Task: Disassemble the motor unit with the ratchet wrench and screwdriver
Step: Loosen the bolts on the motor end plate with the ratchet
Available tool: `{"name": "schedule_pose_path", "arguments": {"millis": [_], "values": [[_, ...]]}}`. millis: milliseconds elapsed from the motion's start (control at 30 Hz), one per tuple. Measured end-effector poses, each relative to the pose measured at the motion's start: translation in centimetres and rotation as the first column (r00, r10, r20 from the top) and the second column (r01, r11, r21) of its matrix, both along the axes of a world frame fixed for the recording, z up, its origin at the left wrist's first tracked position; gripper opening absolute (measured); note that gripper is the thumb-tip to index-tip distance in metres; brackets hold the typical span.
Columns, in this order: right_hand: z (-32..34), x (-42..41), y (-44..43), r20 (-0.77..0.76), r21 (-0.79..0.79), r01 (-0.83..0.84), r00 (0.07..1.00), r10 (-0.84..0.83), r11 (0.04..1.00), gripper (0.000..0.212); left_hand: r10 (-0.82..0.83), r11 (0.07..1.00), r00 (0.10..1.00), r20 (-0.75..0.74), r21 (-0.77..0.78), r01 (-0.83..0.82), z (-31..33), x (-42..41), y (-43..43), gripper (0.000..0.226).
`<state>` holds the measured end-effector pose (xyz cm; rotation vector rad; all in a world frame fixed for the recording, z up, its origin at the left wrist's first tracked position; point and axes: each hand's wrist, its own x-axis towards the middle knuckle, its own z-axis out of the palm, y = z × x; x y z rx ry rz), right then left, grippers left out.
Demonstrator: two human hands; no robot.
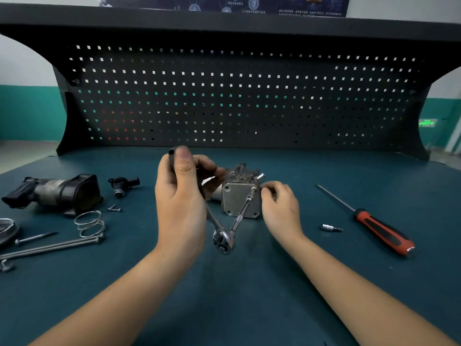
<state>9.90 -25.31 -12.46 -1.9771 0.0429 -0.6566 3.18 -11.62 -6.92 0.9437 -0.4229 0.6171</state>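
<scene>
The left hand [179,193] is gripping the ratchet wrench [223,239] handle. The right hand [279,203] is holding the motor unit [233,199] by its right side; it looks like heavy, rigid metal.

The left hand [179,196] hides most of the ratchet [223,239] handle and the left part of the motor unit [240,198]. The fingers of the right hand [280,206] end out of sight at the unit's right side. A round metal part [7,229] is cut off by the left edge. The poster [224,5] is cut off by the top edge, its print unreadable.
</scene>
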Motion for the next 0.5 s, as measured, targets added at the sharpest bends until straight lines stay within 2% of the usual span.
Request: {"name": "schedule_pose_path", "arguments": {"millis": [33, 67, 100, 167, 233, 267, 400, 467, 500], "values": [[0.0, -0.2, 0.4, -0.095, 0.117, -0.026, 0.995, 0.037, 0.993, 0.021, 0.003, 1.000, 1.000, -0.005, -0.002, -0.003, 0.0, -0.1, 0.1, 0.028], [0.2, -0.6, 0.9, -0.221, 0.311, -0.081, 0.963, 0.155, 0.947, 0.027, 0.005, 1.000, 1.000, -0.011, -0.004, -0.005, 0.0, -0.1, 0.2, 0.029], [0.4, -0.9, 1.3, -0.299, 0.523, -0.132, 0.897, 0.326, 0.842, 0.034, 0.002, 1.000, 1.000, -0.017, -0.008, -0.002, 0.0, -0.2, 0.2, 0.029], [0.6, -1.3, 1.6, -0.256, 0.799, -0.156, 0.786, 0.563, 0.581, 0.038, -0.011, 1.000, 1.000, -0.022, -0.005, 0.011, 0.1, -0.3, 0.2, 0.032], [0.7, -1.2, 1.2, -0.146, 0.880, -0.177, 0.782, 0.606, 0.440, 0.035, 0.008, 0.998, 1.000, -0.006, 0.056, -0.008, 0.0, -0.5, 0.2, 0.034], [0.6, -1.1, 1.1, -0.115, 0.894, -0.186, 0.785, 0.609, 0.409, 0.033, 0.034, 0.992, 0.999, 0.022, 0.122, -0.037, -0.1, -0.6, 0.2, 0.032], [0.9, -1.2, 1.5, -0.133, 0.879, -0.164, 0.817, 0.561, 0.448, 0.030, -0.025, 0.907, 0.988, 0.153, 0.419, -0.042, -0.2, -0.9, -0.4, 0.024], [1.1, -1.7, 1.3, -0.107, 0.844, -0.220, 0.824, 0.556, 0.489, 0.029, -0.096, 0.778, 0.971, 0.217, 0.625, -0.063, 0.2, -1.1, -1.0, 0.015], [1.2, -2.1, 1.0, -0.073, 0.828, -0.249, 0.841, 0.537, 0.502, 0.031, -0.147, 0.650, 0.954, 0.262, 0.752, -0.106, 0.2, -1.3, -1.4, 0.013]]}}
